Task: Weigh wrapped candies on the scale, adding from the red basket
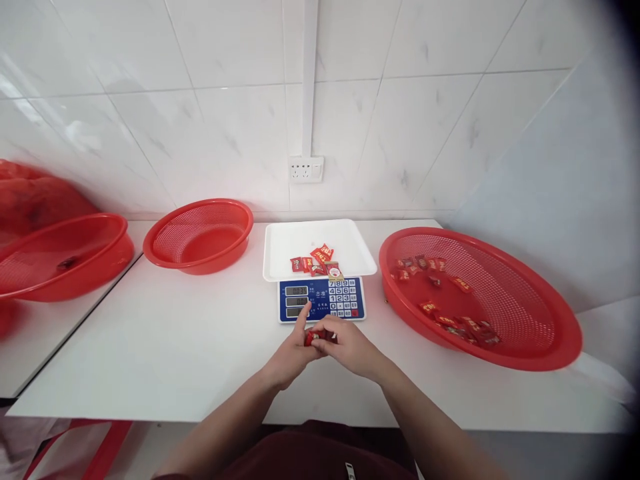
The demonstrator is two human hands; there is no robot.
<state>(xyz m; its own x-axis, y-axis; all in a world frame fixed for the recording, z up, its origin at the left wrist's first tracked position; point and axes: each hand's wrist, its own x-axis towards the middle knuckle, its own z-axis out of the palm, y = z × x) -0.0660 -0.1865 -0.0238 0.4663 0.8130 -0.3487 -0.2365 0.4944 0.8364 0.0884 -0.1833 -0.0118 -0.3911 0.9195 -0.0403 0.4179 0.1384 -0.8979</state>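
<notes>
In front of the blue-and-white digital scale (322, 300), my two hands meet over the table. A small red-wrapped candy (312, 337) is between them. My left hand (295, 350) curls its fingers round it from below, thumb raised toward the scale's display. With bent fingertips, my right hand (345, 343) pinches at the same candy; its fingers hide part of it. On the scale rests a white tray (285, 239), with several red candies (303, 265) and one gold-and-white packet (334, 270) near its front edge.
At the right, a large red basket (540, 327) holds several red-wrapped candies. Another red basket (200, 260) stands back left. Farther left is a red basket (107, 267) with a dark item inside, beside a red bag (40, 200). A wall socket (307, 169) is behind the scale.
</notes>
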